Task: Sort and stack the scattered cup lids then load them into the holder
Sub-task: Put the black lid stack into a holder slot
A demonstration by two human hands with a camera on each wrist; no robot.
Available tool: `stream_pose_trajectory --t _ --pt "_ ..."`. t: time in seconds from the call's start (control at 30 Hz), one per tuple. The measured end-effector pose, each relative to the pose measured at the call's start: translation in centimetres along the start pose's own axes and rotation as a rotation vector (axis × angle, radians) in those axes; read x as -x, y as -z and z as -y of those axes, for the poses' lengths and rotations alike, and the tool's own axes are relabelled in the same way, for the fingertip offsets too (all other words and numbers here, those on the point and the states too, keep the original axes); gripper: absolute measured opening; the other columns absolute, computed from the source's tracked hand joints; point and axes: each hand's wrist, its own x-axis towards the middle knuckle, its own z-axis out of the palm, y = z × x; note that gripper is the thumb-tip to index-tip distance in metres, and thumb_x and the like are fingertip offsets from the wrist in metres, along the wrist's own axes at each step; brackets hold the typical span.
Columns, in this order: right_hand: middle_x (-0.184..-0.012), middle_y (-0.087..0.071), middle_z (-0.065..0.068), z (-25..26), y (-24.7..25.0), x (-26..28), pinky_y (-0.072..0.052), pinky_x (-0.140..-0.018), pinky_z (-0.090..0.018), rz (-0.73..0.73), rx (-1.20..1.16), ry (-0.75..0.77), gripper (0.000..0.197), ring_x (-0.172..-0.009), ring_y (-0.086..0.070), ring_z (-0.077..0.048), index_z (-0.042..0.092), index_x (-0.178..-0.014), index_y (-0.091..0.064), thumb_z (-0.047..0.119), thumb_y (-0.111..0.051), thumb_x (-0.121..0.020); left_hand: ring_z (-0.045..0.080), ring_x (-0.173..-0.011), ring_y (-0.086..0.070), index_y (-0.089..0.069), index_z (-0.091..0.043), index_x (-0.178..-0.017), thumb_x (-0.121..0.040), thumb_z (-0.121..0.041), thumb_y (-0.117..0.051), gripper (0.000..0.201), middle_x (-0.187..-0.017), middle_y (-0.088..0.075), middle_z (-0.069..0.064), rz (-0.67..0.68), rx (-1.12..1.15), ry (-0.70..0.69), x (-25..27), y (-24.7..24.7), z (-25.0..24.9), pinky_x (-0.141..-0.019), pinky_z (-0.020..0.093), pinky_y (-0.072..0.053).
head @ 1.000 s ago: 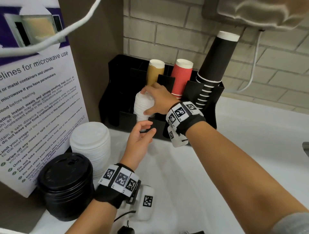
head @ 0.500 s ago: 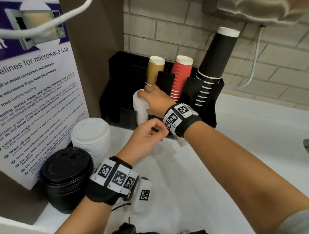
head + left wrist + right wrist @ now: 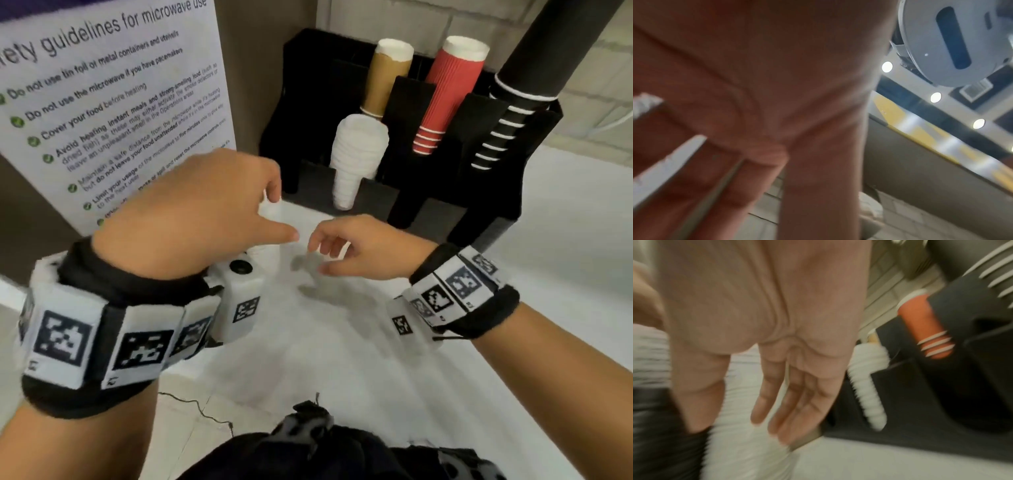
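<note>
Ribbed white lid stack point(image 3: 358, 154), black holder point(image 3: 479, 178)

Blurred left hand point(image 3: 760, 100) close up, white lid edge point(image 3: 663, 164) between fingers point(image 3: 719, 191)

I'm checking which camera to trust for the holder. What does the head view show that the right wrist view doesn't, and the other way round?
Only the head view shows the microwave poster, the tan cup stack whole, and the left hand. Only the right wrist view shows the right hand from the palm side, its fingers straight and holding nothing. Both show the white lid stack in the black holder, and the red cups.
</note>
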Motion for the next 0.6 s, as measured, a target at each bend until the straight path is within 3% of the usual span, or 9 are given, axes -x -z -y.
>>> stream_pose_trajectory --t 0.1,0.2,0.27,0.47,0.6 --pt "-0.109 -0.06 0.001 1.1 -3.2 -0.5 -0.048 -0.081 -0.024 0.214 -0.001 -0.016 0.04 -0.095 -0.059 -0.016 0.02 -0.123 -0.059 0.03 -0.069 -0.086 0.023 -0.088 -0.059 -0.061 -0.021 -0.111 -0.065 -0.059 -0.075 0.062 -0.107 -0.065 0.002 0.04 -0.136 0.165 0.8 0.1 1.9 -0.071 0.034 -0.043" --pt "-0.118 -0.056 0.0 1.8 -5.6 -1.2 -0.041 -0.082 -0.018 0.343 -0.017 -0.002 0.054 -0.102 -0.056 -0.014 0.021 -0.137 -0.048 0.031 -0.068 -0.087 0.018 -0.059 -0.062 -0.064 -0.014 -0.107 -0.065 -0.056 -0.08 0.061 -0.093 -0.07 0.005 0.11 -0.159 0.274 1.5 -0.1 2.4 -0.059 0.029 -0.049" --pt "-0.123 -0.055 -0.002 2.1 -6.7 -1.5 -0.038 -0.082 -0.016 0.385 -0.022 0.009 0.059 -0.105 -0.054 -0.014 0.02 -0.14 -0.044 0.031 -0.068 -0.088 0.014 -0.052 -0.062 -0.065 -0.015 -0.105 -0.066 -0.053 -0.082 0.058 -0.082 -0.072 0.003 0.173 -0.152 0.328 1.8 -0.6 2.5 -0.052 0.025 -0.047" --pt "-0.115 -0.055 0.002 1.9 -7.1 -1.7 -0.036 -0.076 -0.006 0.39 -0.071 0.015 0.053 -0.101 -0.052 -0.009 0.021 -0.136 -0.049 0.029 -0.068 -0.087 0.023 -0.079 -0.06 -0.063 -0.015 -0.097 -0.065 -0.06 -0.079 0.057 -0.081 -0.061 0.0 0.287 -0.293 0.324 1.8 -1.6 1.9 -0.067 0.033 -0.045" --pt "-0.117 -0.057 0.0 1.5 -6.9 -1.5 -0.037 -0.074 -0.001 0.37 -0.081 0.014 0.047 -0.104 -0.055 -0.012 0.021 -0.132 -0.054 0.028 -0.068 -0.087 0.022 -0.079 -0.052 -0.056 -0.015 -0.092 -0.072 -0.053 -0.077 0.047 -0.083 -0.054 0.0 0.328 -0.351 0.27 2.0 -2.4 0.7 -0.065 0.035 -0.039"
